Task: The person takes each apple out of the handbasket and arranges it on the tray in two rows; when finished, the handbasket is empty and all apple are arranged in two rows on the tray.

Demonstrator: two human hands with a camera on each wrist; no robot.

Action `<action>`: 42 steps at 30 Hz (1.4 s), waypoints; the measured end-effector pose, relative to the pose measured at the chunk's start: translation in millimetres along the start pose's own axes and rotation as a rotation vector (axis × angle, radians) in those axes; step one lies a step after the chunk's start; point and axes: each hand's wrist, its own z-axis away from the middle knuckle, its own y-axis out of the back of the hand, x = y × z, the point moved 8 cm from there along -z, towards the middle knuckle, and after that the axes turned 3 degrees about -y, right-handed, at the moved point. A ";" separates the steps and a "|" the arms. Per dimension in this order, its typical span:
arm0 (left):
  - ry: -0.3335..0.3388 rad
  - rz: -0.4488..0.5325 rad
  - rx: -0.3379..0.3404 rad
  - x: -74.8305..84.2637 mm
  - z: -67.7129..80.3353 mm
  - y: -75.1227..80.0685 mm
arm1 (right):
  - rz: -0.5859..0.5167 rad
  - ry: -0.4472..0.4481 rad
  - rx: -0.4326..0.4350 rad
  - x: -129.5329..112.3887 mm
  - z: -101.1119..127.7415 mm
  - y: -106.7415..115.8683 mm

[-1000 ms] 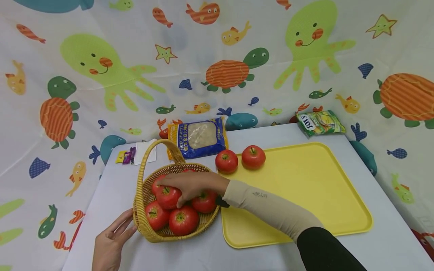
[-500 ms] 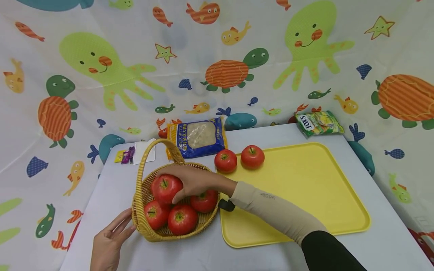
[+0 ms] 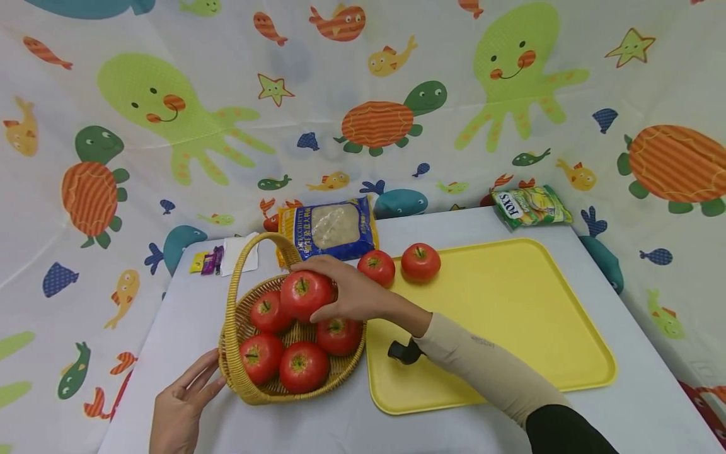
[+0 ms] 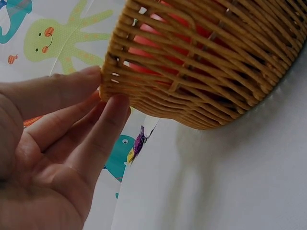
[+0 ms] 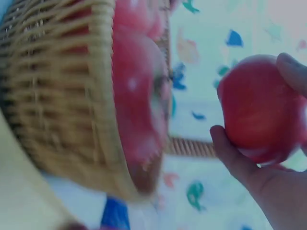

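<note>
A red apple (image 3: 307, 295) is gripped between the thumb and fingers of my right hand (image 3: 354, 291), above the back right part of a wicker basket (image 3: 245, 378). In the right wrist view the held apple (image 5: 261, 110) appears beside the basket rim (image 5: 108, 96). Inside the basket lie several more red apples (image 3: 304, 367). My left hand (image 3: 180, 403) is at the basket's left side, its fairly straight fingers touching the wicker. The left wrist view has those fingertips (image 4: 117, 103) right at the rim.
A yellow tray (image 3: 499, 302) stands right of the basket, with two apples (image 3: 420, 262) at its back left corner. Behind are a blue-and-yellow food bag (image 3: 334, 230) and a green snack packet (image 3: 532, 207). Small wrapped packets (image 3: 210, 261) and a white napkin (image 3: 235, 252) lie back left.
My right hand has taken hold of an apple in the basket, lifted it and moved it right, uncovering another apple below. My left hand has stayed at the basket's side.
</note>
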 end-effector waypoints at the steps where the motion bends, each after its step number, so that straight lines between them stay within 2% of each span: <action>1: 0.001 0.002 -0.002 -0.2 0.0 0.6 | -0.008 0.002 0.031 0.2 4.6 8.1; 8: -0.012 -0.002 -0.011 1.8 0.9 1.8 | -0.032 0.005 0.289 10.6 51.9 81.1; 14: 0.005 -0.020 -0.014 -0.3 1.9 2.6 | -0.051 -0.138 0.496 53.9 103.7 146.6; 19: 0.009 -0.037 -0.021 -1.7 3.1 3.3 | -0.037 -0.300 0.606 101.3 140.0 183.0; 25: 0.033 -0.065 -0.008 -3.5 4.8 4.5 | -0.049 -0.460 0.619 151.8 166.4 193.3; 30: 0.057 -0.073 -0.001 -3.5 5.1 5.3 | -0.072 -0.520 0.612 177.8 172.2 190.5; 42: 0.028 -0.031 -0.012 -1.0 3.5 0.7 | -0.067 -0.550 0.572 196.0 172.4 185.8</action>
